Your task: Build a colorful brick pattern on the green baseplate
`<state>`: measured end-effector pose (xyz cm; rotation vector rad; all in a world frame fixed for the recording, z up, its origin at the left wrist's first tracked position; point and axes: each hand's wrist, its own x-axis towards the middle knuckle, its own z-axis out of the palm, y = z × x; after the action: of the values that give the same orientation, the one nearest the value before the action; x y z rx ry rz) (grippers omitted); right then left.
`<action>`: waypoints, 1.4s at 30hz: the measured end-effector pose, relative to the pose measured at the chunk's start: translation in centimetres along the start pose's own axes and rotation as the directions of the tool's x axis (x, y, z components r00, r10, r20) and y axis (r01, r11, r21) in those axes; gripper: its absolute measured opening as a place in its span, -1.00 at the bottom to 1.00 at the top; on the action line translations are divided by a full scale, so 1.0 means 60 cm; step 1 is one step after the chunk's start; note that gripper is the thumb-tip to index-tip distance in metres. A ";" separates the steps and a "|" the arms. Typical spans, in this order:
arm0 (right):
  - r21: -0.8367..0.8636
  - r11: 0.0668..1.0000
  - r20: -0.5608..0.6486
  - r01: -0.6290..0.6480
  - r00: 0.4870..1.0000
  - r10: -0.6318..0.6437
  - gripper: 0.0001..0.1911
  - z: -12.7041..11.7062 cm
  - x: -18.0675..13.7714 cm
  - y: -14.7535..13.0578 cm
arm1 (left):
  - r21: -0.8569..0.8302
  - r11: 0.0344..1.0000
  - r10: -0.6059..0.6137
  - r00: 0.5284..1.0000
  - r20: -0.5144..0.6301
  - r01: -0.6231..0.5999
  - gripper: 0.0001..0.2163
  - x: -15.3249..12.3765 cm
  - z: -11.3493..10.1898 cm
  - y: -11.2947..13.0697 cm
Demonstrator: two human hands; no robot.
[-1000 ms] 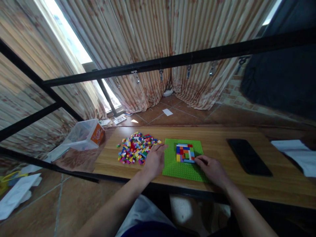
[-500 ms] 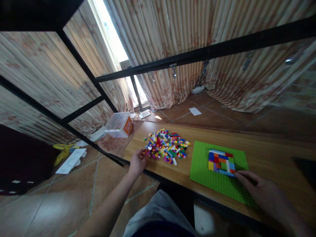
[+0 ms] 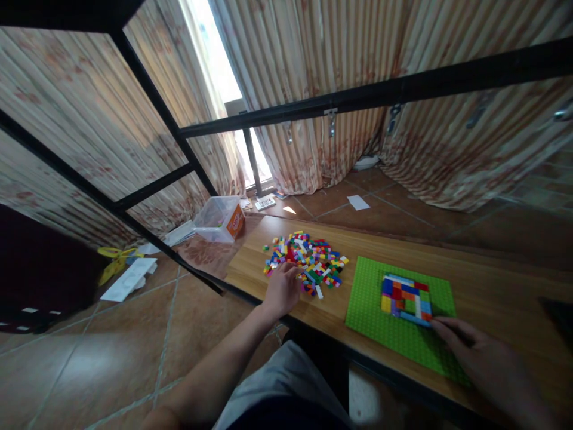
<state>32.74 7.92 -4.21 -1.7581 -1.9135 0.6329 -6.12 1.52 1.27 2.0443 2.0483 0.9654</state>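
A loose pile of small coloured toy bricks [image 3: 322, 254] lies on the wooden table [image 3: 255, 260]. My left hand [image 3: 283, 289] reaches down over the pile's near edge, its fingers bent and mostly hidden from view; whether a brick is between them I cannot see. To the right, a green baseplate [image 3: 371, 298] carries a low, squarish structure of multicoloured bricks [image 3: 405, 295] with an opening in its middle. My right hand [image 3: 474, 349] pinches the structure's near right corner with thumb and forefinger.
A clear plastic box [image 3: 217, 221] with an orange label stands on the floor past the table's left end. Black metal bars [image 3: 286, 116] cross in front of striped curtains [image 3: 313, 54]. A dark flat object [image 3: 555, 319] is at the right edge.
My left hand has moved right, from the pile's left edge to over its near middle. My right hand stays at the structure's corner. The whole view has shifted slightly.
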 end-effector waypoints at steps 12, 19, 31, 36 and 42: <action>0.064 0.997 0.083 -0.039 0.996 0.034 -0.49 -0.007 -0.002 -0.010 | 0.200 0.980 -0.040 0.997 0.067 0.026 -0.73 0.029 0.010 0.001; 0.081 0.996 0.090 -0.029 0.996 0.021 -0.50 -0.014 -0.010 -0.031 | 0.289 0.957 -0.070 0.988 0.138 0.027 -0.71 0.043 0.006 -0.011; 0.143 0.990 0.065 0.009 0.998 -0.018 -0.62 -0.025 -0.018 -0.061 | 0.483 0.875 -0.065 0.982 0.180 -0.030 -0.80 0.058 0.006 -0.003; 0.155 0.988 0.051 0.019 0.998 -0.027 -0.61 -0.024 -0.018 -0.060 | 0.511 0.858 -0.037 0.985 0.171 -0.057 -0.81 0.057 0.006 -0.008; 0.154 0.988 0.060 0.010 0.998 -0.019 -0.61 -0.023 -0.017 -0.061 | 0.536 0.843 -0.065 0.983 0.172 -0.039 -0.88 0.060 0.009 -0.008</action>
<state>30.79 6.67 -0.91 -1.6450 -1.8620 0.8148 -6.65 5.08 1.93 2.2423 2.4174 0.1738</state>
